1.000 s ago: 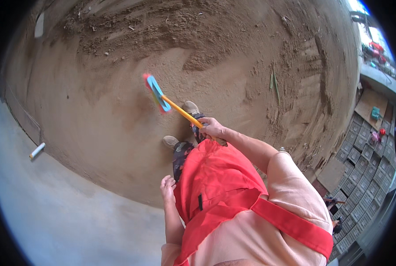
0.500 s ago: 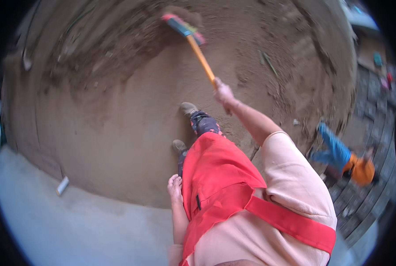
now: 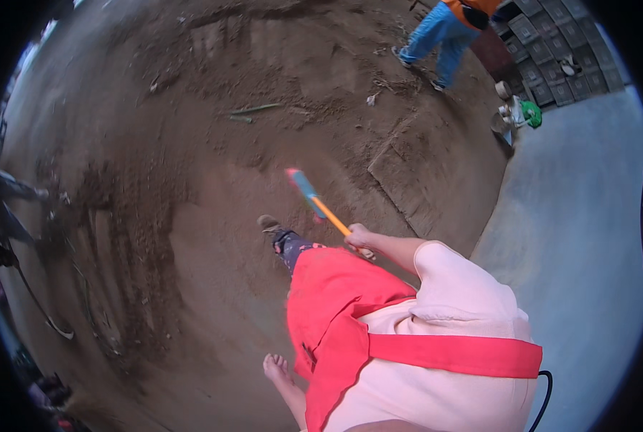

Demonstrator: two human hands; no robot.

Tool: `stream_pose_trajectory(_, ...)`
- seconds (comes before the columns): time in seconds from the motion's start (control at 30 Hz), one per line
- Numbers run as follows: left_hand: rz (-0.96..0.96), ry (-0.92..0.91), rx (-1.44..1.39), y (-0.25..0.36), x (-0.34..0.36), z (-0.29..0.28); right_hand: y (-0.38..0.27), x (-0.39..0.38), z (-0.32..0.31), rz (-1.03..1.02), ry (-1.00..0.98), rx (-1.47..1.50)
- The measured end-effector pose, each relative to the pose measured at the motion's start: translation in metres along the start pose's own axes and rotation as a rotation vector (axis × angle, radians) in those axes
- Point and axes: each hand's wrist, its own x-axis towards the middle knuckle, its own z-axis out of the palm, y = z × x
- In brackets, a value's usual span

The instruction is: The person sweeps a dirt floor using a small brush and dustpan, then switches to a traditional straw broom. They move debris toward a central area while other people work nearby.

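Note:
My right hand is wrapped round the short orange handle of a hand broom. Its blue head with red bristles points away from me, over the dirt just ahead of my shoe; blur hides whether the bristles touch. My left hand hangs low beside my red apron, fingers curled in, with nothing visible in it. Loose brown soil covers the ground around my feet.
A person in blue trousers and an orange top stands at the far right, near stacked grey blocks. Green stalks lie on the soil. Pale concrete borders it on the right. Another person's legs and a long-handled tool show left.
My view has turned right, bringing the concrete edge and blocks round. The broom has come in closer to my feet, still in my right hand. My left hand remains low at my side.

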Motion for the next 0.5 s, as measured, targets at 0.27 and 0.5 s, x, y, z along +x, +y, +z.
stream_pose_trajectory(0.27,-0.011,-0.008,0.113,0.010,-0.028,0.073,0.106,0.039,-0.073,0.555,0.503,0.667)
stream_pose_trajectory(0.5,0.022,-0.125,0.310,0.041,-0.029,0.186,0.131,0.062,-0.151,0.751,0.197,0.795)
